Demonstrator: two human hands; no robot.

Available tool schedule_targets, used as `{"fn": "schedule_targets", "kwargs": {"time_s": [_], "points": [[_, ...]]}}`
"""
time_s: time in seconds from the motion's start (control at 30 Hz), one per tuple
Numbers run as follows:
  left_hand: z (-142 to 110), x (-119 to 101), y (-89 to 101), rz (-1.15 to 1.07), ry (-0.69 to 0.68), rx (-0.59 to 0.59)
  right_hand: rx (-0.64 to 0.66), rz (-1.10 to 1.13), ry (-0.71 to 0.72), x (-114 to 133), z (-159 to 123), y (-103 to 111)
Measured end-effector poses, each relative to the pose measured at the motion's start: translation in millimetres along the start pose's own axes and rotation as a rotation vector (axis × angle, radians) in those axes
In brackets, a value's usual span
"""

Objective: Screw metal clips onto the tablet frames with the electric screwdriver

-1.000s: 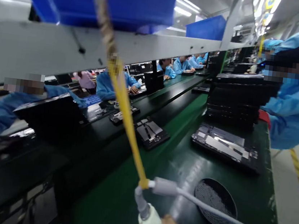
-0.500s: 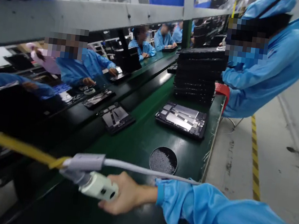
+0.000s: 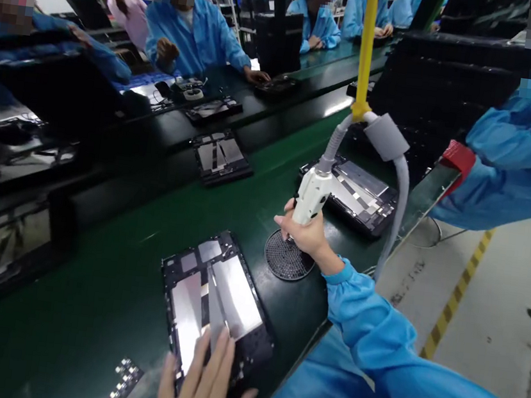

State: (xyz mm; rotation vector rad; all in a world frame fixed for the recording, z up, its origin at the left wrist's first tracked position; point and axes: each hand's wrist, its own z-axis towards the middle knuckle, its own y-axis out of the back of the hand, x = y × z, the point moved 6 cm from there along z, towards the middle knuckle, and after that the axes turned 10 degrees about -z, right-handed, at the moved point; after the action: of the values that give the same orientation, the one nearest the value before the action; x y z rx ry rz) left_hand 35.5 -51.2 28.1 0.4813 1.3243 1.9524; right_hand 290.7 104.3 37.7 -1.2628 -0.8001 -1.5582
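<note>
My right hand (image 3: pixel 308 233) is wrapped round a white electric screwdriver (image 3: pixel 313 195), which hangs upright from a yellow strap (image 3: pixel 367 40) with a grey cable (image 3: pixel 397 209). The screwdriver's lower end is over a round black dish (image 3: pixel 289 263) of small screws; my hand hides its tip. My left hand (image 3: pixel 204 382) lies with fingers spread on the lower part of an opened tablet (image 3: pixel 239 292), whose silvery battery panels and dark frame show. A small strip with bright metal parts (image 3: pixel 121 388) sits left of that hand.
Beyond the dish is another opened tablet (image 3: pixel 362 198), with a tall black stack (image 3: pixel 442 98) behind it. More opened tablets (image 3: pixel 222 155) lie along the green bench (image 3: pixel 129 240). A co-worker's blue sleeve (image 3: pixel 508 151) is close on the right; other workers sit opposite.
The screwdriver has swung from lying sideways to upright and moved right, over the screw dish. My left hand and the near tablet have come into view as the camera turned downward.
</note>
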Motion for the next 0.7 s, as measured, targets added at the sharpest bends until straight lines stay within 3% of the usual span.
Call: {"fn": "schedule_targets", "kwargs": {"time_s": [0.13, 0.23, 0.33, 0.43, 0.53, 0.7], "points": [[28, -17, -26.7, 0.000, -0.074, 0.090, -0.003, -0.029, 0.010, -3, 4, -8], [50, -24, -37.0, -0.022, -0.045, 0.066, -0.011, -0.058, 0.006, -5, 7, -10], [62, -28, -39.8, -0.081, 0.017, 0.033, -0.024, -0.069, -0.004, -10, 10, -10], [61, -27, -30.1, -0.277, -0.006, -0.063, -0.022, -0.084, -0.013, -13, 10, -11], [49, -9, -12.9, -0.428, 0.037, -0.213, -0.001, -0.093, -0.015, -12, 9, -12], [29, 37, 3.8, -0.268, 0.385, -0.230, 0.001, -0.104, -0.014, -12, 9, -13]]}}
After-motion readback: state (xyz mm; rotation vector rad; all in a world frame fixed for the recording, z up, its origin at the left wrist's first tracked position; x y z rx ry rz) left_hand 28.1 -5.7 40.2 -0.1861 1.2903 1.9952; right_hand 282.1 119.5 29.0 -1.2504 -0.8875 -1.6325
